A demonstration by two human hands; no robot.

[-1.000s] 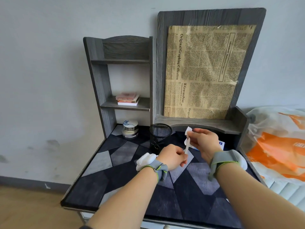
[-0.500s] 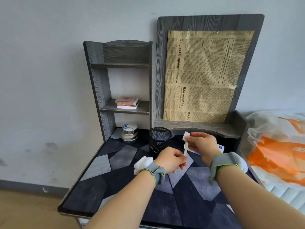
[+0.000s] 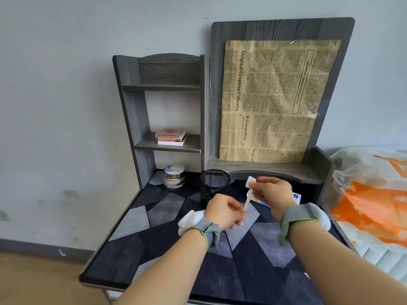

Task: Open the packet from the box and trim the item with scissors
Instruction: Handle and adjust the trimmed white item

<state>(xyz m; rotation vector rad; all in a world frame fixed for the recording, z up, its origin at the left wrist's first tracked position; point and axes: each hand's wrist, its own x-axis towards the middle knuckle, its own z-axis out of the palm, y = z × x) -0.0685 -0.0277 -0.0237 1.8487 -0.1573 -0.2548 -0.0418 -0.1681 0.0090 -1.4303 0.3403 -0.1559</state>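
We find the small white paper packet [image 3: 251, 183] held above the middle of the dark grey patterned desk [image 3: 167, 208], between both hands. The right hand [image 3: 273, 193] has its grip pinching the packet's upper part. The left hand [image 3: 224, 213], at seven o'clock from it, has its grip pinching the lower end of a narrow white strip [image 3: 247, 203] that runs down from the packet. We judge the opening step to be under way: the wrapper appears partly peeled and the item not yet freed. Whether the strip is wrapper or item, we cannot tell. Trimming is not yet done, and no scissors are visible.

The blue-and-white cardboard box [image 3: 296, 198] lies on the desk just behind the right hand, at three o'clock, mostly hidden. A black mesh pen cup [image 3: 214, 180] stands at eleven o'clock of the hands, and a round jar with a blue-patterned lid [image 3: 174, 178] further toward ten o'clock. An orange-and-white plastic bag [image 3: 374, 205] lies off the desk at three o'clock. The pen cup is the nearest thing to knock.
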